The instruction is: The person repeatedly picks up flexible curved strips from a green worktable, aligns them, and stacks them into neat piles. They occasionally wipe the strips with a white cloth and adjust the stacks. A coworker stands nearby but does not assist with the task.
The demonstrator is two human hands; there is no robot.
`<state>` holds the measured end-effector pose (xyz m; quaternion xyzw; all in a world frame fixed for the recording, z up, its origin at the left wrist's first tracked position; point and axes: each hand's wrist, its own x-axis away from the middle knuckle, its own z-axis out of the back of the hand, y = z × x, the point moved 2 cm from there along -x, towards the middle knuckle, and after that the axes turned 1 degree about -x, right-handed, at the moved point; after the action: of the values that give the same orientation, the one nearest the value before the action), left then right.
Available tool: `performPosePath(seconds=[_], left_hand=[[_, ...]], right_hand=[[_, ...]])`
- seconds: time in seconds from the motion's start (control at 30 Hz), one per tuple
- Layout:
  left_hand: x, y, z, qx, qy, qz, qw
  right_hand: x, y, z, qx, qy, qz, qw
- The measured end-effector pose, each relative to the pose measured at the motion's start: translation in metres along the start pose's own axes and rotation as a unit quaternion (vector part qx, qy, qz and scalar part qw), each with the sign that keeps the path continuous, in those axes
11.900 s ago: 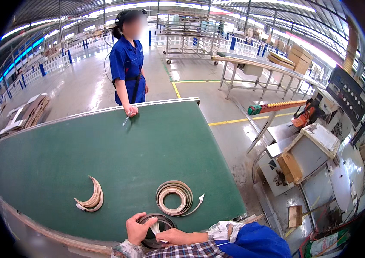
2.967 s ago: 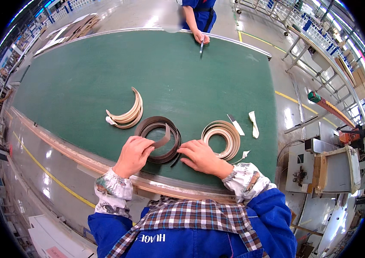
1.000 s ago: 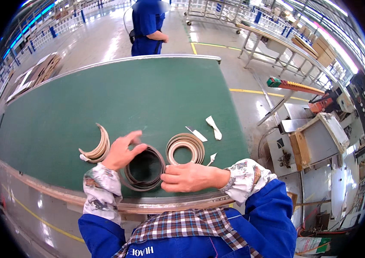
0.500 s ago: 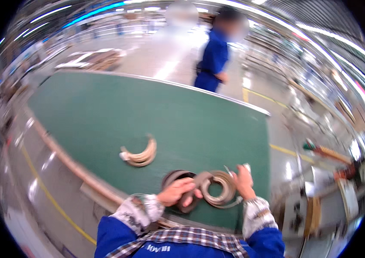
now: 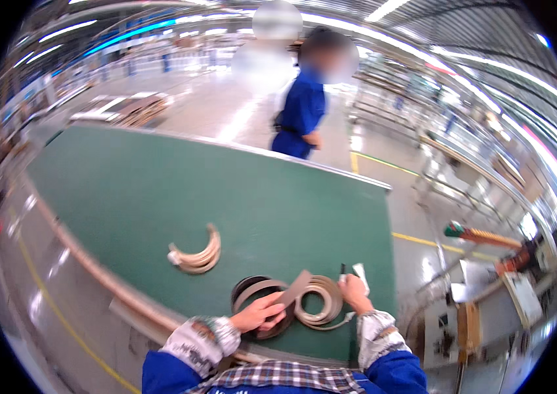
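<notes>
The left hand [image 5: 260, 314] is pinching the loose end of a brown strip [image 5: 293, 289] that is lifting off the dark coil [image 5: 252, 295] lying at the near edge of the green table [image 5: 160, 190], fingers closed on the band while the palm is resting on the coil's rim. The right hand [image 5: 354, 292] is sitting apart from it at the far side of the tan coil [image 5: 318, 303], fingers curled around something small; the blur is hiding whether it is a white scrap [image 5: 361, 270] or the thin dark tool [image 5: 342, 268] just beside it, so I cannot tell what it is clamping. The two coils are touching or slightly overlapping. Judging by the way the free end is standing up in a springy arc, the strip is looking light, thin and flexible but stiff enough to unwind if released, so the end and the outer wrap are seeming the sensible places to grip. A curved tan bundle [image 5: 194, 256] is lying well apart to the left. No containers are showing on the table. A person in blue [image 5: 301, 118] is standing at the far edge.
</notes>
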<state>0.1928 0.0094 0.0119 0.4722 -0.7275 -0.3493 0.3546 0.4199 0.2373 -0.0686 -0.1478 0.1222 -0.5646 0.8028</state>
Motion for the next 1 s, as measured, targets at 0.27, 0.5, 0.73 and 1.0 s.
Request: performPosePath(seconds=[0.27, 0.5, 0.73, 1.0], left_hand=[[0.005, 0.012, -0.012, 0.005, 0.018, 0.006, 1.0], [-0.026, 0.034, -0.036, -0.061, -0.062, 0.028, 0.996], [-0.052, 0.03, 0.002, -0.166, 0.06, 0.091, 0.98], [-0.058, 0.006, 0.027, -0.177, 0.109, 0.139, 0.968]], right_hand=[[0.049, -0.073, 0.097, -0.629, -0.055, 0.051, 0.774], [0.086, -0.122, 0.092, -0.653, -0.132, 0.01, 0.745], [0.03, -0.119, 0.06, -0.667, 0.038, 0.104, 0.737], [0.023, -0.1, 0.047, -0.381, -0.157, -0.09, 0.907]])
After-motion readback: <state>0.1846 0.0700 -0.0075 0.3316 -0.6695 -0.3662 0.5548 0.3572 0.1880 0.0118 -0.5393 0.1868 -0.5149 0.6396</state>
